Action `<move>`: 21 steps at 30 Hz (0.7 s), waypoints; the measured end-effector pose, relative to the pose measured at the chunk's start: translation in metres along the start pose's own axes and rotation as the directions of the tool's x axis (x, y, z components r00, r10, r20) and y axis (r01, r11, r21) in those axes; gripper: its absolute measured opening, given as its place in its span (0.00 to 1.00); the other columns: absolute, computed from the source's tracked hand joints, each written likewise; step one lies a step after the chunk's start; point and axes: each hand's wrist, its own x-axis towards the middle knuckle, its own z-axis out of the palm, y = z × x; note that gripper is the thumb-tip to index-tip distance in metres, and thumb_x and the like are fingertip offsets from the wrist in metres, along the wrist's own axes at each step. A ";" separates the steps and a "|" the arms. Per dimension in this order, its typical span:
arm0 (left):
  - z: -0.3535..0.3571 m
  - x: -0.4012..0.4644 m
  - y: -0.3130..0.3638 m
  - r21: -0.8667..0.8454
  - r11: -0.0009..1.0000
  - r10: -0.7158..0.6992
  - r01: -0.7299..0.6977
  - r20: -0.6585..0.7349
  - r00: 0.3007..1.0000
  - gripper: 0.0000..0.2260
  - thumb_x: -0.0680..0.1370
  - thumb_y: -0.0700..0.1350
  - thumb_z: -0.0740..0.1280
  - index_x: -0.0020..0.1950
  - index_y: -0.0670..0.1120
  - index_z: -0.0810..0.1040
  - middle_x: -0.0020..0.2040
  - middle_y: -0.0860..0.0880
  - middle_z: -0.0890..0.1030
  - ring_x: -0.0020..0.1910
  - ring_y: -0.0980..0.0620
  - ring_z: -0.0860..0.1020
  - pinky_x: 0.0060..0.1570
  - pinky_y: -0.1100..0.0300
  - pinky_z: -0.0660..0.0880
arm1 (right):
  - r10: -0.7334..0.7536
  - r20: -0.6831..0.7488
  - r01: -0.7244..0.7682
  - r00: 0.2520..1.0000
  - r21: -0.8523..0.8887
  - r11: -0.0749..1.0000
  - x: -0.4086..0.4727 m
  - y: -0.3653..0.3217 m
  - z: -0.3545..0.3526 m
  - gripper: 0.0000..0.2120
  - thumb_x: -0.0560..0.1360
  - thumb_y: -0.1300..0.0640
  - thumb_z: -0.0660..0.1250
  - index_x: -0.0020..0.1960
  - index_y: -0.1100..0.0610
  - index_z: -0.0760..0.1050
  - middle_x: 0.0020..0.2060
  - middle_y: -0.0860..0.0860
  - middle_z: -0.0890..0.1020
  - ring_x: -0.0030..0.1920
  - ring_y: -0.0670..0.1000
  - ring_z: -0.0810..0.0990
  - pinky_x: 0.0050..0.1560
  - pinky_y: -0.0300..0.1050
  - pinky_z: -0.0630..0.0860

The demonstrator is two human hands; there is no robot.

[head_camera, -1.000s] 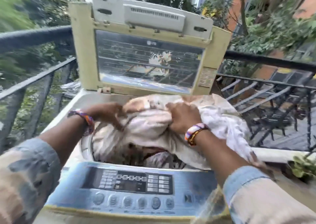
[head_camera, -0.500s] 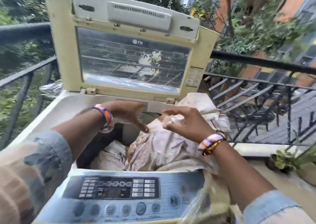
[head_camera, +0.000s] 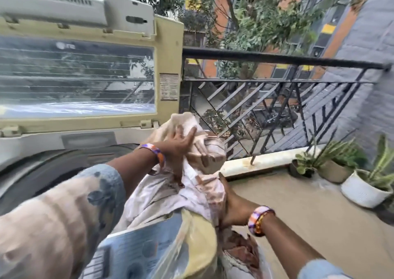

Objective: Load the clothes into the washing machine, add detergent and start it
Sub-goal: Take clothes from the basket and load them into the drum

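Nearest the camera, at the front right corner of the top-loading washing machine (head_camera: 89, 142), the blue control panel under clear plastic film (head_camera: 136, 251) now fills only the lower middle of the view, where half a second ago it spread across the whole bottom edge; the view has swung to the right. Over that same corner hangs the pale cream and pink crumpled cloth (head_camera: 170, 195), soft, creased and printed with brownish blocks, its lower end trailing down the machine's right side and its upper end bunched on the right rim of the tub. Both hands were spread above the cloth before and are now on it. On the machine's right side the right hand (head_camera: 232, 206), with a striped beaded wristband, lies against the hanging part of the cloth with its fingers tucked under the folds and its thumb up along the fabric; whether those fingers are clamped on it cannot be told. Further back, the left hand (head_camera: 179, 148), with a matching wristband and a faded blue patterned sleeve, presses down on the bunched upper end with its fingers straight and apart. Behind them the yellowed plastic lid with a clear ribbed window (head_camera: 85, 76) stands upright at the back edge of the machine. Beyond the right side runs a black metal balcony railing (head_camera: 277, 59), with green plants in a white pot (head_camera: 362, 193) on the tan floor, then trees and orange walls.
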 end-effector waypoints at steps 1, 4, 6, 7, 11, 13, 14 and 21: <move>0.002 0.004 -0.002 0.007 1.000 0.000 0.000 0.010 1.000 0.65 0.59 0.51 0.79 0.73 0.41 0.29 0.74 0.30 0.44 0.75 0.34 0.43 0.75 0.44 0.46 | -0.031 -0.022 0.031 0.999 0.031 0.999 0.004 0.002 0.004 0.65 0.63 0.66 0.77 0.65 0.47 0.20 0.70 0.47 0.61 0.64 0.30 0.66 0.62 0.23 0.62; 0.000 -0.001 -0.007 -0.077 0.991 0.104 -0.108 -0.051 0.993 0.53 0.59 0.47 0.79 0.75 0.39 0.53 0.67 0.38 0.66 0.67 0.42 0.67 0.67 0.61 0.63 | -0.066 -0.153 0.074 0.986 0.048 0.996 0.018 -0.003 0.007 0.65 0.64 0.61 0.77 0.64 0.47 0.18 0.69 0.49 0.63 0.65 0.39 0.68 0.61 0.28 0.65; 0.000 -0.009 -0.011 -0.123 0.962 0.223 -0.243 -0.157 0.962 0.33 0.59 0.44 0.78 0.63 0.40 0.74 0.56 0.46 0.75 0.55 0.49 0.74 0.56 0.67 0.66 | -0.097 -0.290 0.099 0.952 -0.008 0.995 0.025 -0.008 0.007 0.67 0.60 0.49 0.78 0.65 0.41 0.18 0.73 0.52 0.58 0.69 0.47 0.67 0.67 0.42 0.67; 0.002 -0.015 -0.011 -0.131 0.948 0.258 -0.288 -0.210 0.943 0.25 0.60 0.43 0.75 0.56 0.40 0.79 0.53 0.46 0.78 0.52 0.48 0.76 0.52 0.66 0.68 | -0.124 -0.361 0.115 0.924 -0.047 0.992 0.028 -0.007 0.007 0.68 0.58 0.45 0.78 0.65 0.40 0.19 0.76 0.54 0.52 0.73 0.50 0.62 0.71 0.47 0.64; 0.015 -0.034 -0.013 -0.158 0.941 0.232 -0.300 -0.346 0.909 0.08 0.62 0.33 0.64 0.39 0.37 0.79 0.41 0.39 0.80 0.42 0.42 0.77 0.39 0.59 0.67 | -0.165 -0.428 0.136 0.889 -0.098 0.986 0.025 -0.020 0.004 0.58 0.63 0.55 0.77 0.72 0.46 0.34 0.75 0.55 0.37 0.74 0.49 0.38 0.67 0.29 0.48; 0.017 -0.045 -0.015 -0.225 0.910 0.241 -0.347 -0.395 0.886 0.08 0.62 0.34 0.61 0.37 0.36 0.77 0.38 0.38 0.80 0.38 0.44 0.76 0.37 0.60 0.65 | -0.213 -0.464 0.232 0.860 -0.017 0.973 0.020 -0.029 0.001 0.43 0.62 0.55 0.75 0.73 0.52 0.60 0.72 0.53 0.64 0.73 0.50 0.62 0.64 0.27 0.63; 0.015 -0.052 -0.018 -0.267 0.892 0.242 -0.365 -0.402 0.883 0.10 0.61 0.37 0.61 0.37 0.35 0.77 0.38 0.37 0.80 0.38 0.44 0.75 0.36 0.58 0.68 | -0.226 -0.487 0.258 0.844 0.000 0.966 0.015 -0.038 0.001 0.32 0.61 0.54 0.72 0.65 0.53 0.71 0.62 0.51 0.76 0.65 0.51 0.74 0.58 0.30 0.71; -0.026 -0.105 -0.084 -0.642 0.685 0.040 -0.344 -0.438 0.898 0.20 0.59 0.50 0.68 0.44 0.37 0.80 0.42 0.45 0.86 0.39 0.59 0.75 0.42 0.53 0.79 | -0.402 -0.676 0.382 0.618 -0.188 0.905 0.005 -0.153 -0.023 0.12 0.61 0.55 0.70 0.44 0.55 0.81 0.33 0.48 0.82 0.36 0.47 0.78 0.34 0.40 0.74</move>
